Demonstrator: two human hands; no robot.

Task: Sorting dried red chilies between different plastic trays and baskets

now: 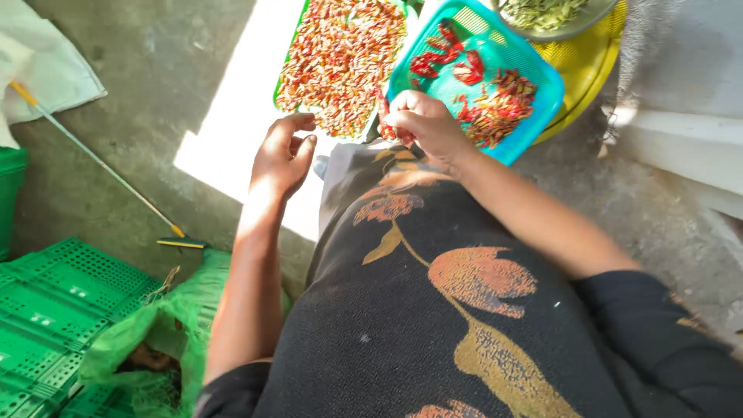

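Blue basket point(534, 93): plastic, with holes, it rests on the person's lap and tilts; some red chilies point(495, 104) lie inside it.
Right hand point(424, 124): at the near edge of the basket, fingers closed together on a red chili point(385, 130).
Left hand point(283, 157): left of the basket and apart from it, in the air, fingers loosely curled and a little apart, holding nothing that I can see.
Green tray point(288, 66): just left of the basket, on the floor in sunlight, full of small red and orange chilies.
Yellow basket point(596, 66): behind the blue basket, partly under it.
Bowl point(553, 19): above the yellow basket, with greenish pieces inside.
Green crates point(54, 310): far left of the basket, near the person's side.
Green bag point(166, 325): beside the crates, open.
Broom point(101, 164): on the concrete floor, well left of the basket.
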